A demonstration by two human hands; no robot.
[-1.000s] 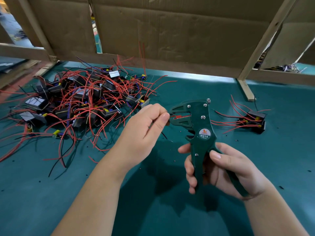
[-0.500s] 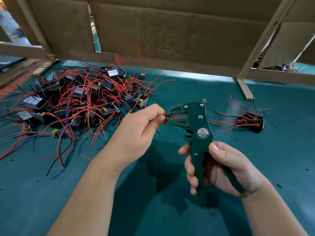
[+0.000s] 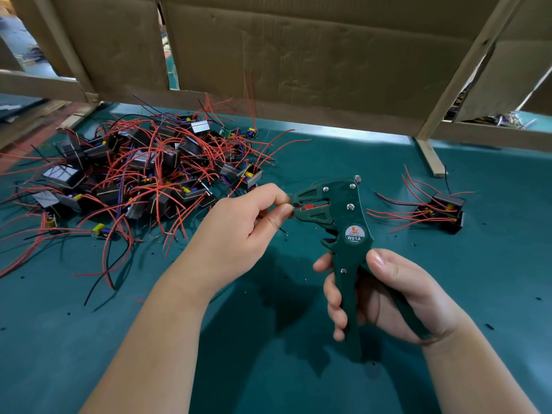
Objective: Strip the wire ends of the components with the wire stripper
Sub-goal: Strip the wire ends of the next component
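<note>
While the stripper [image 3: 343, 222] is held clamped in the right hand [image 3: 388, 297] grip at centre right, a wire end [image 3: 295, 207] is pinched by the left hand [image 3: 239, 231] at its jaws; components [image 3: 143, 171] are piled upper left on the bench [image 3: 268, 369].

I am holding one green wire stripper [image 3: 343, 222] in my right hand [image 3: 397, 297], and my left hand [image 3: 239, 231] is pinching one thin wire [image 3: 283, 230], so two hands are working. On my left, one heap of components [image 3: 143, 174] is lying tangled in red leads: well over a dozen black blocks, too knotted for an exact count. On my right, one small cluster [image 3: 442, 210] is sitting apart, seemingly two blocks. At least three cardboard panels [image 3: 298, 55] are standing behind.
</note>
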